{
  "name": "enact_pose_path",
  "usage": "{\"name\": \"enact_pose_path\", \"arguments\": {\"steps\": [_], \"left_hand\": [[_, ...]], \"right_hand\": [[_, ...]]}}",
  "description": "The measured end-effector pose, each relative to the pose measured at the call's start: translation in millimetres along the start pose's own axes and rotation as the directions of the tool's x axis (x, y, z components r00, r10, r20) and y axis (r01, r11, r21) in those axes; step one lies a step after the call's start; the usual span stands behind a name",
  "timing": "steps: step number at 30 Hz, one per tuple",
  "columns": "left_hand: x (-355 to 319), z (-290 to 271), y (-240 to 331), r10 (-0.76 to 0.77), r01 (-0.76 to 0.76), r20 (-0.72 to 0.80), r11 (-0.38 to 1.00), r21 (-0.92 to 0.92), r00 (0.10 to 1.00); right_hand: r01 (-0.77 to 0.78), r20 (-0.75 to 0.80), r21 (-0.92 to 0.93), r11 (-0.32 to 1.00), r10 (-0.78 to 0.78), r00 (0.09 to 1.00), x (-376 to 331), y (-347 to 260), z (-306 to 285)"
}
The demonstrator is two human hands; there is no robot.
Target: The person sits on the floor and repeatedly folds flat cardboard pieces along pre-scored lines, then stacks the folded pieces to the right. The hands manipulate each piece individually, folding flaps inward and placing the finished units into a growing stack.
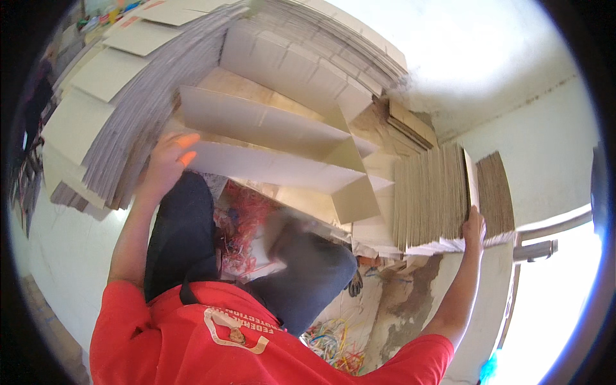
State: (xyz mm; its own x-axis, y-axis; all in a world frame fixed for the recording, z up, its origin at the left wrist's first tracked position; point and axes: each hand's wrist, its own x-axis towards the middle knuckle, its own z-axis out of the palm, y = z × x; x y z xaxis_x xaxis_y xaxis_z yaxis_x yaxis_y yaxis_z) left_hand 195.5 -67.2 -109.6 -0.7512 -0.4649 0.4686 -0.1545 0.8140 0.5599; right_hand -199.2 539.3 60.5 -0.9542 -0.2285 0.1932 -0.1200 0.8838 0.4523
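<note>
In front of me on a pale wooden surface [282, 192] stands a partly assembled cardboard divider [276, 165]: two long strips on edge, crossed by a shorter piece [354, 197] at their right end. My left hand [168, 156], with orange covers on two fingertips, is beside the left ends of the long strips. Its fingers are apart, with nothing visible between them. At the right my right hand [473, 229] is closed on the near end of a pale cardboard strip [471, 176] at a row of upright strips [428, 196].
Tall piles of cardboard strips [144, 77] line the left, and more strips [282, 54] stand at the back. Another upright bundle [494, 192] is beyond my right hand. Below, coloured plastic strands [247, 221] lie between my legs, with others [337, 343] on the floor.
</note>
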Motion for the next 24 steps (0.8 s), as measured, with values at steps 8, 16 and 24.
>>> {"name": "enact_pose_path", "arguments": {"steps": [8,16,24], "left_hand": [[10.9,18.8,21.8,0.348,-0.328,-0.141,0.933,0.146,0.927],[50.1,94.1,69.9,0.346,-0.355,0.237,0.935,-0.004,0.908],[66.1,138.3,91.3,0.258,-0.27,0.424,0.962,-0.032,0.868]], "right_hand": [[0.239,-0.595,0.131,0.962,-0.117,0.795,-19.9,-74.2,-110.8],[0.199,-0.186,0.969,0.144,-0.1,0.977,-92.9,-207.6,-183.0],[0.176,-0.166,0.984,0.026,-0.217,0.962,-90.2,-240.0,-145.1]]}}
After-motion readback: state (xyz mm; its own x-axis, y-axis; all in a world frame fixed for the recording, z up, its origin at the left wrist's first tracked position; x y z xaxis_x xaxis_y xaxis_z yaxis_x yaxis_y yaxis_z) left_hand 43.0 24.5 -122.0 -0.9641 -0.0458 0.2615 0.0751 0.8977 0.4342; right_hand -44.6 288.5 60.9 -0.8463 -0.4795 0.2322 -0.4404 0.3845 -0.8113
